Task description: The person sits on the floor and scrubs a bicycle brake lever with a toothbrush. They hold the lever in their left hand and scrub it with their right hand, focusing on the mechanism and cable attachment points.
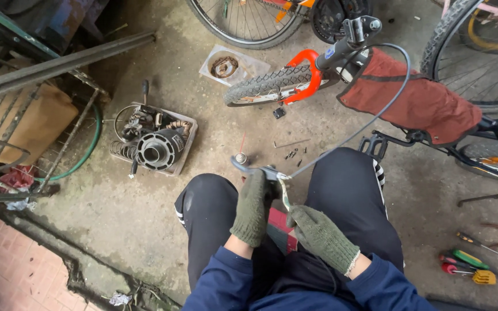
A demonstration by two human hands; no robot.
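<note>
The person is sitting low over a grey concrete floor, both hands in green knitted work gloves. The left hand is closing around a small silver metal brake lever, which it is holding just above the knees, between the dark trouser legs. The right hand is pinching a short pale strip or tool that is rising toward the lever (its exact kind is too small to tell).

From the lever a thin grey brake cable is arcing up and back to the small bicycle with the orange fork, whose saddle is wrapped in a red cloth cover.

The lever looks light, rigid and hard-edged — probably easy to pinch firmly by its body, though bare metal may slide a little against wool. The cable seems springy and stiff along its run, so it is likely tugging the lever sideways; holding near where cable meets lever would steady both.

A spray can with a red straw is standing on the floor just beyond the lever, loose screws beside it — and a shallow tray of dark hub parts and springs is lying well off to the left.
</note>
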